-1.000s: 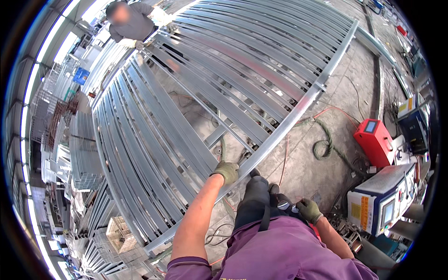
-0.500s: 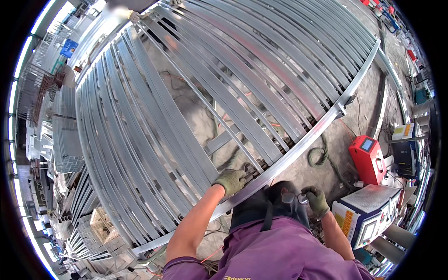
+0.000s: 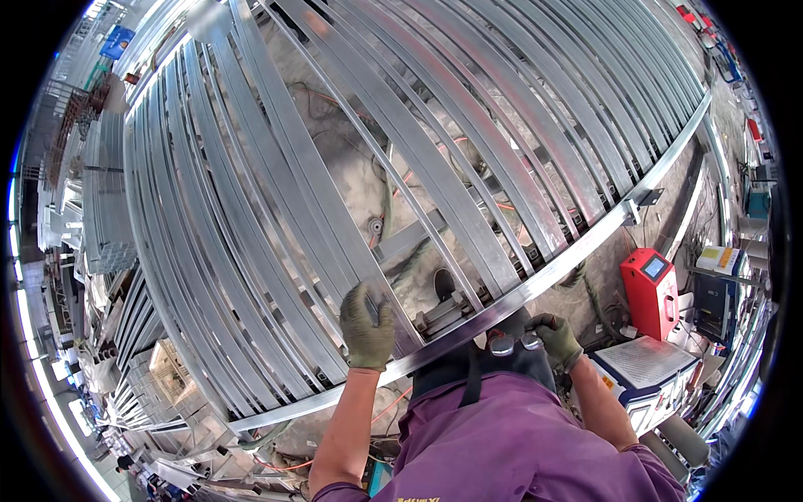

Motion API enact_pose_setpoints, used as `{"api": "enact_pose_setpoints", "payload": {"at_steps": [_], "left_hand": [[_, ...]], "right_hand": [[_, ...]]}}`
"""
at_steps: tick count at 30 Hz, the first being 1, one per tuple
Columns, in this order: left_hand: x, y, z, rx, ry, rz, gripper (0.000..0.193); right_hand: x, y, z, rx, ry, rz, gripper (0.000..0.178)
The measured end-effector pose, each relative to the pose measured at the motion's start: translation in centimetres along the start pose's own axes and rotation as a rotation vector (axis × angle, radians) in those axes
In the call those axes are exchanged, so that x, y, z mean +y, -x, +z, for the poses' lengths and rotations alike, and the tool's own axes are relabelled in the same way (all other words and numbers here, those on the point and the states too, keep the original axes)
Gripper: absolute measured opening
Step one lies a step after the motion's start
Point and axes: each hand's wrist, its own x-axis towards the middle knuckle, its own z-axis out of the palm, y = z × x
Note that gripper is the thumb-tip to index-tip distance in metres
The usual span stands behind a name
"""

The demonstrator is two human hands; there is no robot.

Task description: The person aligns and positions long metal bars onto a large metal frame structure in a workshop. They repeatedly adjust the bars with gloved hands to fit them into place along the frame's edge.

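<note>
My left hand, in a green work glove, is over the lower end of a wide flat grey metal bar, near the curved metal rail. Its thumb and fingers look apart, slightly blurred, and I see nothing held in it. Close by on the right, a metal clamp-like fitting sits between bar ends, just inside the rail. At my waist, my gloved right hand is closed on the side of a pair of goggles with round, shiny lenses. Its fingertips are partly hidden.
Many long bars span the frame ahead, with floor, hoses and cables showing through the gaps. To my right stand a red machine with a small screen and a white-and-blue machine box. Stacked metal profiles and a wooden crate are at left.
My left hand has let go of the spot by the fitting and moved left onto the wide bar. The goggles in my right hand have moved slightly up and left.
</note>
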Motion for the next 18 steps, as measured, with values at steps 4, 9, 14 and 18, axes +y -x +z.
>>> {"api": "enact_pose_setpoints", "payload": {"at_steps": [4, 9, 14, 18], "left_hand": [[-1.4, 1.7, 0.7, 0.065, -0.143, -0.115, 0.082], [-1.3, 1.6, 2.3, 0.080, -0.208, -0.119, 0.091], [0.0, -0.1, 2.8, 0.044, -0.213, -0.128, 0.094], [1.0, -1.5, 2.8, 0.021, -0.240, -0.108, 0.092]], "right_hand": [[-0.4, -0.9, -0.3, -0.006, 0.013, 0.004, 0.028], [-0.7, -1.0, -0.2, 0.004, -0.021, 0.023, 0.028], [-0.5, -0.9, -0.5, 0.027, -0.024, 0.054, 0.027], [0.3, -0.9, -0.8, 0.025, -0.051, 0.057, 0.028]]}}
